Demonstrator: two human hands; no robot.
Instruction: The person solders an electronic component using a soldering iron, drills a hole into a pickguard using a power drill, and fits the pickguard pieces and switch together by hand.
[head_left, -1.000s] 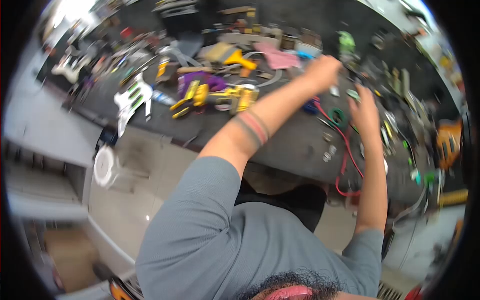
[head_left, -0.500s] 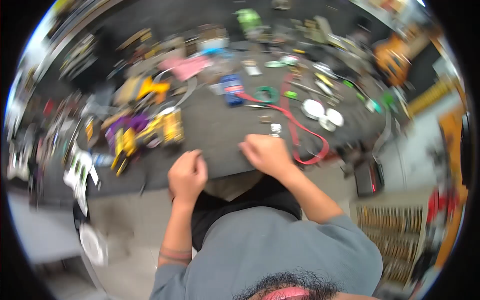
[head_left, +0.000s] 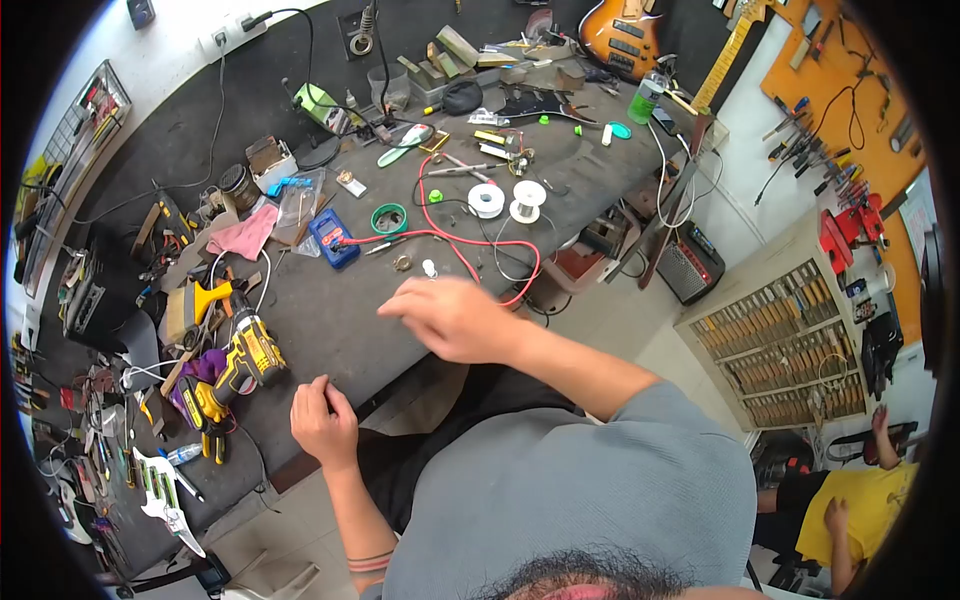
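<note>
My left hand point(head_left: 325, 420) is at the front edge of the dark workbench point(head_left: 345, 325), loosely closed, with nothing visible in it. To its upper left, a yellow and black cordless drill point(head_left: 245, 360) lies on its side. My right hand point(head_left: 450, 318) is over the bench edge, palm down. Its fingers reach left, partly stretched, and hold nothing that I can see. Just beyond them are a small white piece point(head_left: 430, 268) and a small ring-shaped piece point(head_left: 402, 263). Farther back lies a blue multimeter point(head_left: 333, 238) with a red lead point(head_left: 490, 236).
A green tape roll point(head_left: 389, 219) and two white spools, one a solder spool point(head_left: 527, 200), lie mid-bench. Clutter crowds the left end. An electric guitar body point(head_left: 622, 40) stands at the back. Right of the bench are a small amplifier point(head_left: 688, 263) and a tool cabinet point(head_left: 785, 340). Another person in a yellow shirt point(head_left: 860, 515) is at lower right.
The view has turned to the right and sharpened. My right hand has gone from a fist at the bench edge to partly stretched fingers pointing left. My left hand stays closed.
</note>
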